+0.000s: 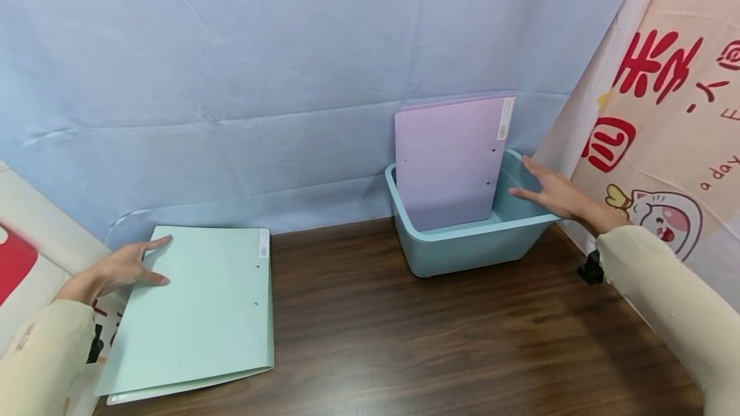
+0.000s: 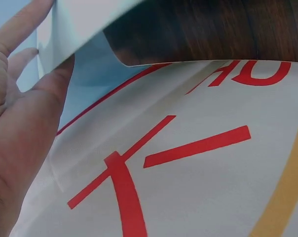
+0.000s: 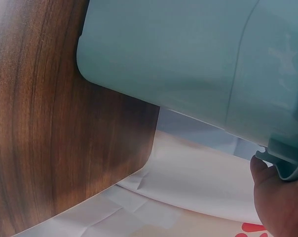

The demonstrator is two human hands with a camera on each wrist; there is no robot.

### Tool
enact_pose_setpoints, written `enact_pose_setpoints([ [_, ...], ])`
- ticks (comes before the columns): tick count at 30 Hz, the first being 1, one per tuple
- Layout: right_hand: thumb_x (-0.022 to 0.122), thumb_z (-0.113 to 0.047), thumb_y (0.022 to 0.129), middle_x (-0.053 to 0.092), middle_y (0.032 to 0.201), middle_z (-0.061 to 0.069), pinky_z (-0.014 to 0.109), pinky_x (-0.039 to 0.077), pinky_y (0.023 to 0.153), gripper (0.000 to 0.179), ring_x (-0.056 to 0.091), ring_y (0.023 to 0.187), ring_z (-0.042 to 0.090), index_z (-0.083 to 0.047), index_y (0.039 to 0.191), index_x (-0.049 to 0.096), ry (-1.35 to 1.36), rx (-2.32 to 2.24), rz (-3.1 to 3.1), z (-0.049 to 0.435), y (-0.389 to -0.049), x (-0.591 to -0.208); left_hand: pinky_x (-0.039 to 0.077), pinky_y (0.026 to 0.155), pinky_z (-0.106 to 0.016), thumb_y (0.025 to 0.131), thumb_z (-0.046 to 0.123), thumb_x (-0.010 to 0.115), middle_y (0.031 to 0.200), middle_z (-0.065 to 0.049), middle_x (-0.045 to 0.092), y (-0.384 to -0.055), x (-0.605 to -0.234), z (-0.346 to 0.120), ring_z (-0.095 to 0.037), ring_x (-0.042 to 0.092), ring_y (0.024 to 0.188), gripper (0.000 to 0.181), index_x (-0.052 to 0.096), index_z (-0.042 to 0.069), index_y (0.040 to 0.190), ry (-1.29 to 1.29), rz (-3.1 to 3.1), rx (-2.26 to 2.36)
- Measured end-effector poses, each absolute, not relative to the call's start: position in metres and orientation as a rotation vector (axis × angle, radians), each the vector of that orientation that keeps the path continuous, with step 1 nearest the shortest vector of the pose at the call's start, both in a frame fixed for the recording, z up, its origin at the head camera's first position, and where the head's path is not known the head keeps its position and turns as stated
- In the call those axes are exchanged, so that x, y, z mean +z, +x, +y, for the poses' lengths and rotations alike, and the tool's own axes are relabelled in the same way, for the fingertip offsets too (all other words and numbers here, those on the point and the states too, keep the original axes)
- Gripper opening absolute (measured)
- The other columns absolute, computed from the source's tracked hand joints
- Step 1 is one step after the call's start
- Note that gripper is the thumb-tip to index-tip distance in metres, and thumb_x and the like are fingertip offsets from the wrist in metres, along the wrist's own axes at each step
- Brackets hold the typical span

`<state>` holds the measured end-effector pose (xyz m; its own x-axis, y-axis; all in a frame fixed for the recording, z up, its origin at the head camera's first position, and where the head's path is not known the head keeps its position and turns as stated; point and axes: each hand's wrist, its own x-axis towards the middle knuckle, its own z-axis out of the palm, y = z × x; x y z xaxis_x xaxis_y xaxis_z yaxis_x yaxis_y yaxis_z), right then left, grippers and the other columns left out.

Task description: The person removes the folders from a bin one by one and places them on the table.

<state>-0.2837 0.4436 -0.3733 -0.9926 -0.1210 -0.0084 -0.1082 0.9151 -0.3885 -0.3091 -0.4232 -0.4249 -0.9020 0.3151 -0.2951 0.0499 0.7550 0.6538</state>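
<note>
Mint folder (image 1: 202, 313) left of the bin (image 1: 468, 252) is seemingly being grasped, left hand (image 1: 130, 267) pinching it, right hand (image 1: 554, 194) gripping the bin; lifting would call for holding it closed.

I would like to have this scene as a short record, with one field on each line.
left hand: grips the green folder at its left side
right hand: holds the blue-green bin at its right rim
green folder position: left part of the wooden table
purple folder: stands in the bin, reaching above its rim
background: blue cloth
</note>
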Motion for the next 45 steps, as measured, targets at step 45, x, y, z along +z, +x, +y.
enact_pose_setpoints([
  [45, 0.054, -0.058, 0.093, -0.003, 0.163, 0.017, 0.076, 0.013, 0.105, 0.096, 0.003, 0.147, 0.046, -0.018, 0.158, -0.005, -0.196, -0.611, 3.06, 0.443, -0.282, -0.373, 0.043, 0.091, -0.065, 0.077, 0.027, 0.084, 0.146, -0.047, 0.012, -0.314, -0.453, -0.45, -0.062, 0.026, 0.13, 0.115, 0.004, -0.004, 0.154, 0.299, 2.648, 0.774],
])
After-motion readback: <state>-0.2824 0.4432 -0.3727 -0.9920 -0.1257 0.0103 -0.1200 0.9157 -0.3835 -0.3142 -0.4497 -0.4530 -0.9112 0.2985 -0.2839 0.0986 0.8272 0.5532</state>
